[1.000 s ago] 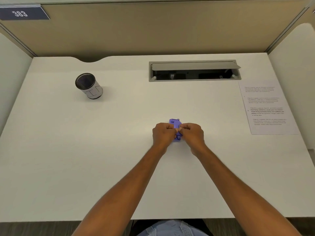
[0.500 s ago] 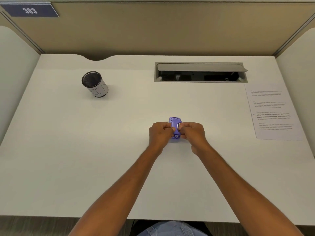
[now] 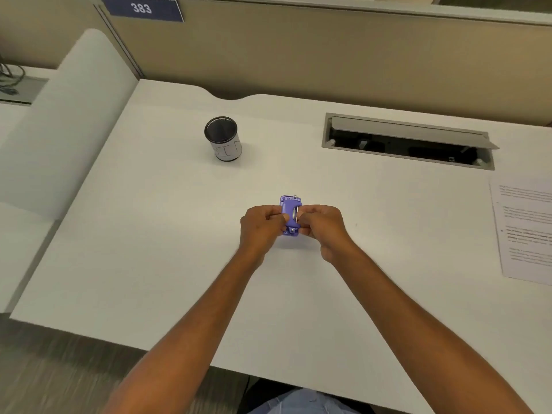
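A small purple plastic device (image 3: pixel 290 212) with metal pins and screws lies at the middle of the white desk (image 3: pixel 167 240). My left hand (image 3: pixel 261 226) grips its left side with curled fingers. My right hand (image 3: pixel 324 227) pinches its right side, at a metal bar. Both hands hide the lower edges of the device.
A black mesh cup (image 3: pixel 223 138) with a white label stands at the back left. An open cable hatch (image 3: pixel 409 142) is set into the desk at the back right. A printed sheet (image 3: pixel 527 228) lies at the right edge. Partition walls enclose the desk.
My view has swung left and tilted, so the desk now appears shifted right. Both hands stay on the purple device, and more of its top shows between them.
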Demonstrator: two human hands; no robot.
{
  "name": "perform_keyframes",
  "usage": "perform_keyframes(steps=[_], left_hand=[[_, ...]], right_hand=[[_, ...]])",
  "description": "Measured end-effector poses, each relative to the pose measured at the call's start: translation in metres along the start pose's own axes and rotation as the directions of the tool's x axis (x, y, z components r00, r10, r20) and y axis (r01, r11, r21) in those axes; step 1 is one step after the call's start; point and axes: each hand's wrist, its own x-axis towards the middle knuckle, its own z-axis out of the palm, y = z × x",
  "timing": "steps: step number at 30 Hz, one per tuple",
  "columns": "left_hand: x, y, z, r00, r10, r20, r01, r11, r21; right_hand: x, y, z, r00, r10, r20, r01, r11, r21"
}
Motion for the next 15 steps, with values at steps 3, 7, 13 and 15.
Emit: perform_keyframes(steps=[3, 7, 13, 15], left_hand=[[0.007, -0.006, -0.028, 0.999, 0.006, -0.045, -0.006, 1.000, 0.002], [0.018, -0.014, -0.064, 0.994, -0.002, -0.108, 0.004, 1.000, 0.024], [0.038, -0.028, -0.107, 0.983, -0.040, -0.179, 0.048, 0.998, 0.043], [0.045, -0.035, -0.119, 0.978, -0.054, -0.203, 0.063, 0.997, 0.038]], right_hand=[[0.001, -0.007, 0.033, 0.999, 0.016, 0.039, -0.015, 1.000, -0.009], [0.004, -0.012, 0.076, 0.996, 0.050, 0.080, -0.048, 0.999, -0.024], [0.011, -0.013, 0.134, 0.991, 0.090, 0.097, -0.085, 0.995, -0.048], [0.013, -0.011, 0.150, 0.990, 0.094, 0.108, -0.090, 0.995, -0.048]])
